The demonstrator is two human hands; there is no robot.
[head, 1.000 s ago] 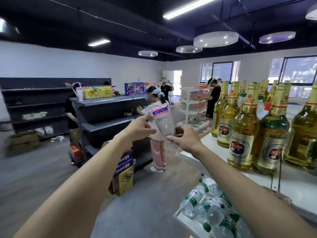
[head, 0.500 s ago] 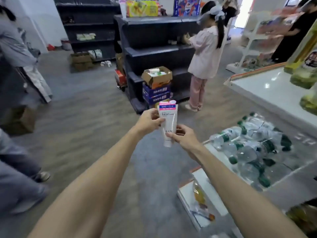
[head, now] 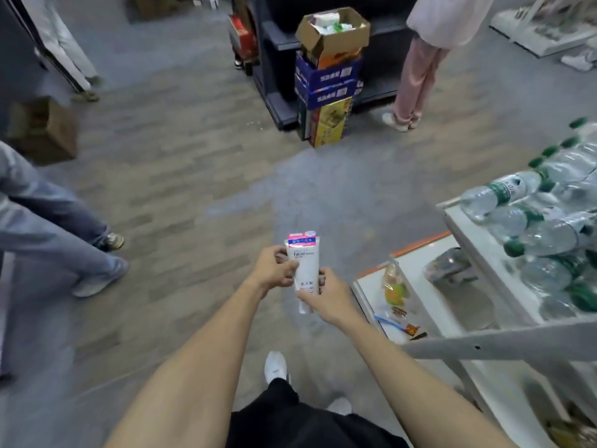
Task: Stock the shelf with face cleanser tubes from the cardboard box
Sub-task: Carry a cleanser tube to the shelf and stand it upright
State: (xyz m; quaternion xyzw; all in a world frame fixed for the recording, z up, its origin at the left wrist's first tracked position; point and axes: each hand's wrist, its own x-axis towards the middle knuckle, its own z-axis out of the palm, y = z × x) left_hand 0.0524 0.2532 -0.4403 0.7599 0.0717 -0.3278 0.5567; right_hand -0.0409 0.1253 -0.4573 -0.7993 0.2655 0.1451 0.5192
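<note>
I hold one white face cleanser tube (head: 303, 263) with a pink and blue top upright in front of me, above the floor. My left hand (head: 273, 268) grips its upper left side. My right hand (head: 324, 294) pinches its lower end from the right. An open cardboard box (head: 332, 33) with white packs inside sits on stacked cartons by a dark shelf (head: 274, 50) across the aisle. A white shelf unit (head: 465, 234) stands at my right.
Water bottles (head: 529, 218) lie on the white shelf's middle level; snack packets (head: 394, 286) lie on its lower level. A person in pink trousers (head: 416, 76) stands by the dark shelf. Another person's legs (head: 55, 227) stride at the left. A brown box (head: 45, 130) sits far left.
My view has tipped from the ceiling and beer bottles down to the floor. Both hands with the tube have come lower and closer to my body.
</note>
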